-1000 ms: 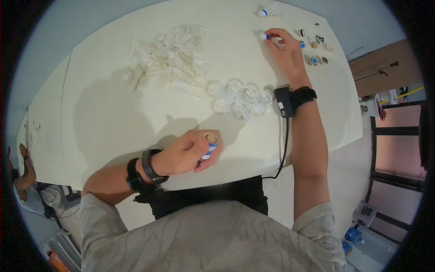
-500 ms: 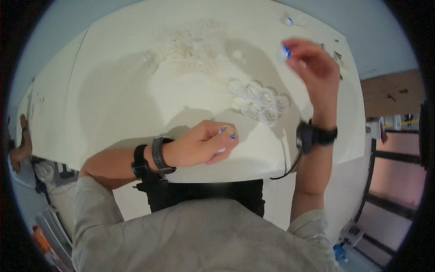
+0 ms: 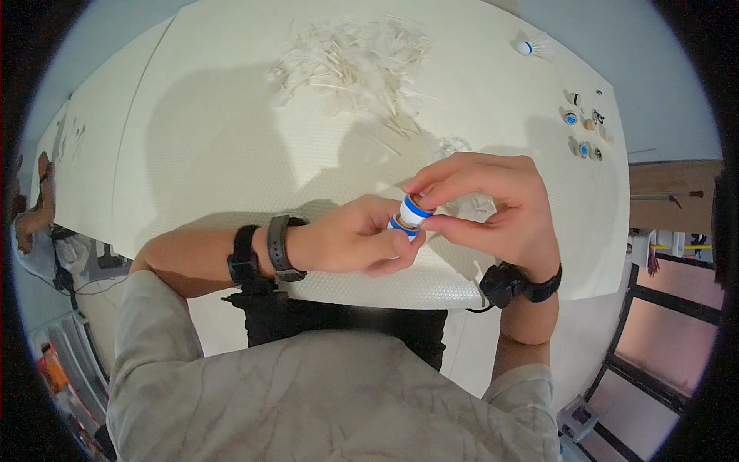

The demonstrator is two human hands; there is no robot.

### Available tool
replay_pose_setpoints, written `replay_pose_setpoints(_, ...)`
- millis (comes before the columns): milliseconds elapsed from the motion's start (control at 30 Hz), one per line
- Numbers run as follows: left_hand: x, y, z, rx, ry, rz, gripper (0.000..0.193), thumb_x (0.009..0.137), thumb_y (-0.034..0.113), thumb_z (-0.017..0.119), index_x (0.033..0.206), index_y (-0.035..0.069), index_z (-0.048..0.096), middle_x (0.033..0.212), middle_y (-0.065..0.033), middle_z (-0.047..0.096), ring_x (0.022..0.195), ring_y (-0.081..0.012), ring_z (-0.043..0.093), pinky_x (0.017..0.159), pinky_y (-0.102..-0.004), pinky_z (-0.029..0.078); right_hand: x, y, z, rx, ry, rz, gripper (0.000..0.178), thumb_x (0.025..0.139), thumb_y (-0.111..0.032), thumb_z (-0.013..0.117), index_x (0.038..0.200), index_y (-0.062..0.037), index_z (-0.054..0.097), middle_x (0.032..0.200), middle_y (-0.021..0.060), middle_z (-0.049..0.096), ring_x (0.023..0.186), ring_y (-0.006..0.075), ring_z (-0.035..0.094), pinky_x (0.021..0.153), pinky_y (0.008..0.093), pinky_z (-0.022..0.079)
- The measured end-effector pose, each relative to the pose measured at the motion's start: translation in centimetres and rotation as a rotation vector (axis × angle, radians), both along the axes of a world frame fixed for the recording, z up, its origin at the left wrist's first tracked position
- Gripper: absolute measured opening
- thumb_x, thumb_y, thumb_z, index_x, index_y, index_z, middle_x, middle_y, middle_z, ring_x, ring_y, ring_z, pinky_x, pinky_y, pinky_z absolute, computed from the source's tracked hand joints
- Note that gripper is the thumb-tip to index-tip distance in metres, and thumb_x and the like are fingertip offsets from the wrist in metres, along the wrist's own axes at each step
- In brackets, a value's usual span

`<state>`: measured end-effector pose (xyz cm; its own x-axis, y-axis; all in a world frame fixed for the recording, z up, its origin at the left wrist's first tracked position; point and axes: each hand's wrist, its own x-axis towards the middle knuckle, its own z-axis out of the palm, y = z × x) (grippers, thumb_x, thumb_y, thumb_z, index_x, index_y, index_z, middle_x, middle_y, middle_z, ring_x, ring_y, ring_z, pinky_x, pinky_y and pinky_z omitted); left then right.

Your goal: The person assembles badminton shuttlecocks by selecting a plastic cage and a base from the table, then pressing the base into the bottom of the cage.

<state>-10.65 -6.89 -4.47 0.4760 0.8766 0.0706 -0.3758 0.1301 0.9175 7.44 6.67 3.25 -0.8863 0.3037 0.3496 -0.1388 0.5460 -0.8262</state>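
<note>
My left hand [image 3: 360, 239] is closed around a white shuttlecock base [image 3: 405, 227] with a blue band, its open brown end facing up. Between thumb and fingertips, my right hand [image 3: 500, 206] pinches a second shuttlecock base [image 3: 414, 210], also white with a blue band. This one is tilted and sits right at the top of the first; whether the two touch, I cannot tell. Behind my right hand, whitish round pieces [image 3: 475, 206] lie on the white table [image 3: 215, 154], largely hidden by the hand.
Beyond my hands lies a heap of white feathers [image 3: 354, 65]. A whole shuttlecock [image 3: 526, 48] rests at the far right, with several small round parts [image 3: 585, 148] nearer along the right edge. Another person's arm [image 3: 45, 200] shows at the far left.
My right hand has come from the far right of the table down to my left hand, carrying the blue-banded base. My left hand stays in nearly the same place, still holding its base.
</note>
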Motion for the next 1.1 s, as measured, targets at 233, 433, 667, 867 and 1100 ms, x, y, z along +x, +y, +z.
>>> replay_pose_setpoints(233,0.2,0.0,1.1,-0.026,0.064,0.098,0.054,0.102,0.060,0.048,0.107,0.006,0.053,0.073,-0.0002,0.055,0.054,-0.0053,0.048,0.048,-0.0218,0.038,-0.3,-0.1,-0.3,0.042,0.003,-0.016,0.019,0.078,-0.001,0.082,0.095,-0.0043,0.075,0.102,0.0100,0.076,0.089,0.0246,0.075,0.077,0.0306,0.059)
replay_pose_setpoints(433,0.4,0.2,0.9,-0.009,0.066,0.154,0.052,0.105,0.058,0.044,0.108,0.006,0.051,0.071,0.0015,0.051,0.053,-0.0049,0.045,0.048,-0.0220,0.038,-0.4,-0.5,-0.2,-0.004,-0.009,-0.077,0.019,0.079,0.000,0.081,0.097,-0.0035,0.075,0.104,0.0099,0.075,0.089,0.0237,0.074,0.078,0.0303,0.058)
replay_pose_setpoints(667,-0.3,0.4,0.9,0.033,0.111,0.148,0.063,0.104,0.065,0.035,0.115,0.005,0.051,0.066,0.0002,0.049,0.050,-0.0051,0.042,0.048,-0.0223,0.038,-0.3,-0.5,-0.5,0.000,0.018,-0.068,0.020,0.076,0.002,0.081,0.094,-0.0028,0.074,0.103,0.0111,0.074,0.091,0.0243,0.073,0.079,0.0312,0.058)
replay_pose_setpoints(867,-0.5,0.6,0.2,-0.012,0.076,0.151,0.064,0.105,0.065,0.030,0.121,0.005,0.048,0.064,-0.0007,0.050,0.050,-0.0053,0.042,0.047,-0.0221,0.038,-0.8,-0.4,-0.8,0.052,0.062,-0.099,0.019,0.074,0.003,0.083,0.089,-0.0028,0.072,0.101,0.0102,0.074,0.091,0.0244,0.072,0.078,0.0320,0.058)
replay_pose_setpoints(1100,-0.2,0.6,1.8,-0.068,0.103,0.172,0.065,0.107,0.060,0.028,0.136,0.003,0.043,0.076,-0.0085,0.063,0.047,-0.0054,0.043,0.047,-0.0213,0.038,-0.7,0.0,-0.9,0.116,0.086,-0.075,0.020,0.073,0.000,0.085,0.087,-0.0041,0.072,0.099,0.0083,0.074,0.087,0.0239,0.069,0.073,0.0311,0.056)
